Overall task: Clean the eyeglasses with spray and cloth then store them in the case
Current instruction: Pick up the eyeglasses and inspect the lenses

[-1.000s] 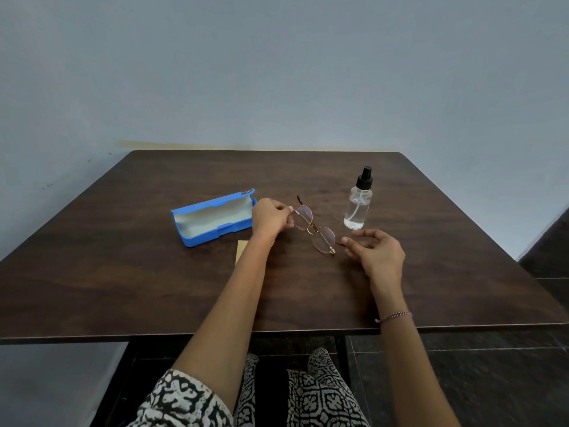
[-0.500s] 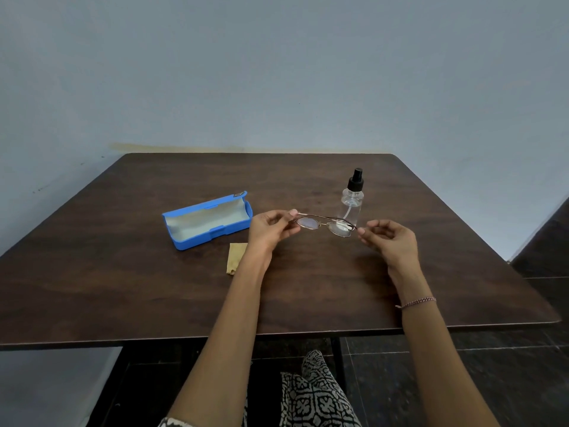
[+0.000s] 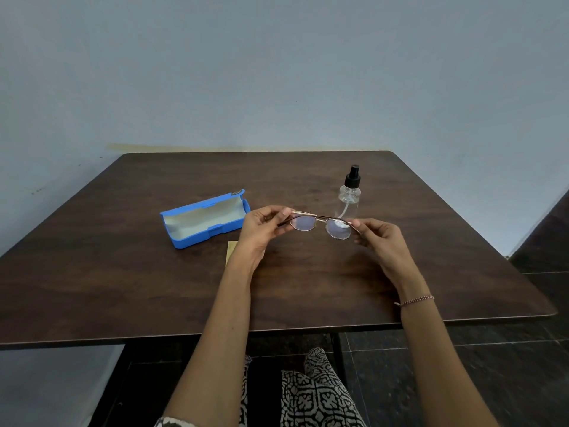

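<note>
**Eyeglasses held up between both hands**

The eyeglasses point(image 3: 320, 220) are off the counter point(image 3: 123, 288), stretched level between the person's two hands above its middle. The left hand point(image 3: 261, 226) has its grip closed on the left end of the frame, thumb and fingertips pinching the metal where the dark temple begins. The right hand point(image 3: 378, 238) grips the other end in the same pinch, its fingers curled around the thin arm. Both round lenses hang just below the top bar and show a faint bluish sheen.

Directly behind the glasses stands the spray bottle point(image 3: 349, 195) — clear, upright, with a black pump top; its lower part is seen past the right lens. To the left of the left hand lies the blue case point(image 3: 203, 223), open, its pale lining facing up and its lid folded back toward the wall. A small tan cloth point(image 3: 231, 252) rests flat on the counter just in front of the case, partly hidden by the left wrist.

A thin beaded bracelet point(image 3: 415, 300) circles the right wrist. Below the counter's near edge, black-and-white patterned fabric covers the person's lap.
</note>
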`<state>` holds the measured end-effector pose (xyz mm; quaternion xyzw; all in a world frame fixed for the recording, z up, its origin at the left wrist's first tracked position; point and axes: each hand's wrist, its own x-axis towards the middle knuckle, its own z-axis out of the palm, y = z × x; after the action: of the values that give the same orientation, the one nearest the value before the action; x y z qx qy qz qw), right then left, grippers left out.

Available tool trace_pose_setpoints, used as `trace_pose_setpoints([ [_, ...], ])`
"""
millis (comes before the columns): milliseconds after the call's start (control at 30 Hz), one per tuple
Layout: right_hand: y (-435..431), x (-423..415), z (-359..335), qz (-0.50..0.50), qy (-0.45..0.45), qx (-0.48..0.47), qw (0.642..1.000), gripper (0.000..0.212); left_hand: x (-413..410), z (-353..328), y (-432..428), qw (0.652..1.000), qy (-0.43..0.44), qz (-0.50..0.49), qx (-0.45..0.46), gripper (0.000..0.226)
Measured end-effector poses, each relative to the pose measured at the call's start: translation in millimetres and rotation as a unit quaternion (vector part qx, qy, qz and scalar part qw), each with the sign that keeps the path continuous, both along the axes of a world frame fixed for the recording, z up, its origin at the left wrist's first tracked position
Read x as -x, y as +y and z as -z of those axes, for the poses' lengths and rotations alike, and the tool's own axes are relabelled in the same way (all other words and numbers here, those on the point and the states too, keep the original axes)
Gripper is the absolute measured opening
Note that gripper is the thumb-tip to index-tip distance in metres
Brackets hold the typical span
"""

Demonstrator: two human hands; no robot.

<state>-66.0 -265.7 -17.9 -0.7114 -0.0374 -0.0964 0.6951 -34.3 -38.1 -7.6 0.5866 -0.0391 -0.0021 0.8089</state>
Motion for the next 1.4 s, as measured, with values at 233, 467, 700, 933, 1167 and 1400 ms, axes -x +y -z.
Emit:
trace_pose_setpoints([
  [233, -6, -5, 5, 0.029, -0.001, 0.03, 0.999, 0.009, 2, 2, 2, 0.995, 0.012, 0.085, -0.043, 0.011],
  [467, -6, -6, 5, 0.021, -0.02, 0.037, 0.999, 0.011, 1, 4, 3, 0.987, 0.003, 0.108, -0.121, 0.009],
  [700, -6, -2, 3, -0.041, -0.024, 0.027, 0.999, 0.021, 2, -2, 5, 0.992, -0.008, 0.126, -0.023, 0.016],
  [933, 0, 6, -3, -0.108, 0.005, -0.051, 0.993, 0.013, 4, -1, 6, 0.976, -0.051, 0.186, 0.101, 0.038],
  [1167, 4, 4, -3, -0.166, 0.006, -0.152, 0.974, 0.023, 4, -3, 3, 0.972, 0.0, 0.153, 0.177, 0.02],
  [1400, 10, 0, -8, -0.144, 0.024, -0.267, 0.953, 0.023, 10, -11, -2, 0.982, 0.047, 0.089, 0.158, 0.032],
])
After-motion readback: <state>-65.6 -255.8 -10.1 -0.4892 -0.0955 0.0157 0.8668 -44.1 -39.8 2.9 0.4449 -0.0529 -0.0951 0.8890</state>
